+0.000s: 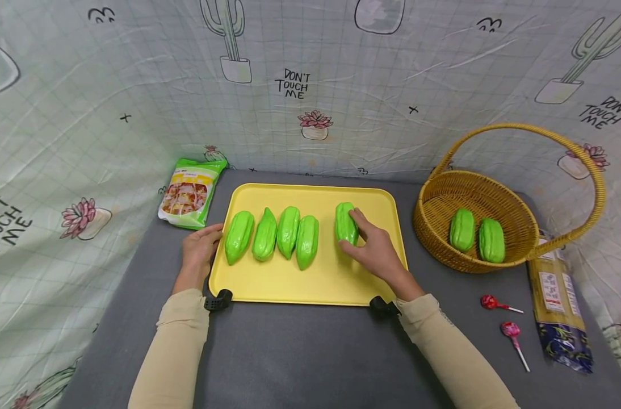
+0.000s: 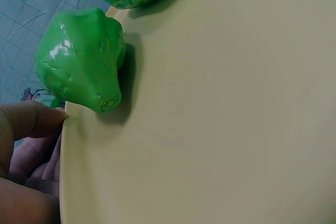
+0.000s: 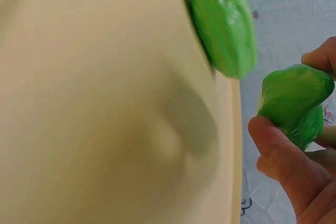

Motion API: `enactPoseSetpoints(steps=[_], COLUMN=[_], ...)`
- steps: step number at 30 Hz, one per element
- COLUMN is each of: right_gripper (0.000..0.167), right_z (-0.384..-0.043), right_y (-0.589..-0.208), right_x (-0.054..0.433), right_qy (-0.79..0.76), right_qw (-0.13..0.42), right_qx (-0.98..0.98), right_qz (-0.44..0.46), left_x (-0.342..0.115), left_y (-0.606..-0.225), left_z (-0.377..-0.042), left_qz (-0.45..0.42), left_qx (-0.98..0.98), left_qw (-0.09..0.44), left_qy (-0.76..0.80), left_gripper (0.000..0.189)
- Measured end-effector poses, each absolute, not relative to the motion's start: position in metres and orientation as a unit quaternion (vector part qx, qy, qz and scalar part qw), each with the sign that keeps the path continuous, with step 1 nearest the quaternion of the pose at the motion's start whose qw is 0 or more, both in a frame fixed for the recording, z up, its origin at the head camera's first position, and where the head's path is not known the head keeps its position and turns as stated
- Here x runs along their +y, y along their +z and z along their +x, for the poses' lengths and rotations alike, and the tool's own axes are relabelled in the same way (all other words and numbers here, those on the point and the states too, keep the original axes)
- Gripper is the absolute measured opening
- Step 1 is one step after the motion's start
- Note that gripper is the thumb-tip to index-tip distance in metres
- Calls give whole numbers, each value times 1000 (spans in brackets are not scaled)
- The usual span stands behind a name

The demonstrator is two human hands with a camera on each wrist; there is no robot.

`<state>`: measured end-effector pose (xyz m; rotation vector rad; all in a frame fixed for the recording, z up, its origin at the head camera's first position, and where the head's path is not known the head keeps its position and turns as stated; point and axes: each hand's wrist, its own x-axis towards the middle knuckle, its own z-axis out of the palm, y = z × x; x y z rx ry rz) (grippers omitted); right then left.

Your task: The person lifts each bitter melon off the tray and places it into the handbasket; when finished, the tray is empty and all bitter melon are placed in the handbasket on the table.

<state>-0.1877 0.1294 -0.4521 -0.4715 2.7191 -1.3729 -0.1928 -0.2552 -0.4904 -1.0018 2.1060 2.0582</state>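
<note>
— Backdrop first?
— Pale cloth [image 1: 162, 85] with printed cacti and "DON'T TOUCH ME", behind and beside a grey table [image 1: 300, 352].
— On the table?
— Yellow tray [image 1: 336, 278] in the middle; wicker basket [image 1: 440, 244] with arched handle to its right, near but apart.
— Right hand [image 1: 377, 250]?
— Pinching one ribbed green fruit [image 1: 344, 221] over the right part of the tray. Narrow grip, just fruit-wide, between thumb and fingers.
— Left hand [image 1: 200, 250]?
— At the tray's left edge, gripping the rim; fingers partly hidden behind it.
— Remaining fruit?
— Four loose fruits [image 1: 288, 232] in a row on the left half of the tray, then a gap before the held one. Two basket fruits [image 1: 491, 240] side by side inside the wicker.
— Clutter?
— Green-and-white bag [image 1: 189, 193] at back left, just beyond the left hand. Red lollipop [image 1: 489, 302] and pink lollipop [image 1: 510, 329] in front of the basket. Beside those, gold-and-blue packet [image 1: 558, 301], top end partly behind the basket.
— Arms?
— Beige sleeves [image 1: 183, 335], black wristbands [image 1: 218, 301] on both.
</note>
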Motion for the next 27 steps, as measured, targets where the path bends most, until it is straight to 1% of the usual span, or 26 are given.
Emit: enactPoseSetpoints(steps=[17,27], right_gripper=[79,81], right_z=[-190,-189], right_y=[-437,-432], right_x=[152,170], right_qy=[-434,-430], right_qw=[-19,-28], right_qx=[890,896], right_qz=[-136,-107], left_x=[-254,-254], left_y=[-489,-490], left_z=[-193,-193], left_qz=[-330,-327], left_qx=[675,675], left_qw=[16,14], left_qy=[659,661], left_gripper=[38,37])
